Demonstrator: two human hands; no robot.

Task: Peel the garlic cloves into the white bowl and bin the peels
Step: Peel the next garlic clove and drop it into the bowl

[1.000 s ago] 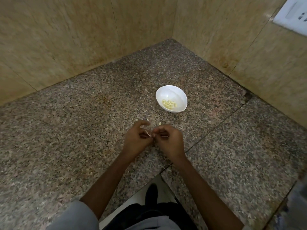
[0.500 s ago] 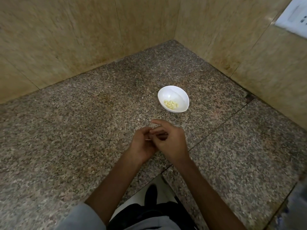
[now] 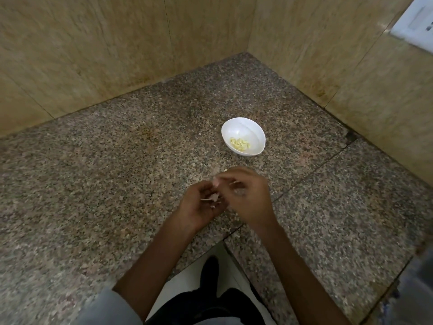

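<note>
Speckled granite counter (image 3: 117, 184); oval white bowl (image 3: 244, 127) holds pale peeled cloves (image 3: 239, 143). Left hand (image 3: 199, 208) cups papery peels (image 3: 213, 197); right hand (image 3: 251, 201) adjoining, grip unclear

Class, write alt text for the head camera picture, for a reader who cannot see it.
Two hands meet over a speckled stone counter: the left hand cups a garlic bit with loose skin, and the right hand curls beside it, blurred. Beyond them a white bowl holds a few peeled cloves, near tan walls.

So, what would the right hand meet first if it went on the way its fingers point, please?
Most likely the left hand, its curled fingers just beyond the right hand; depth between them is unclear.
</note>
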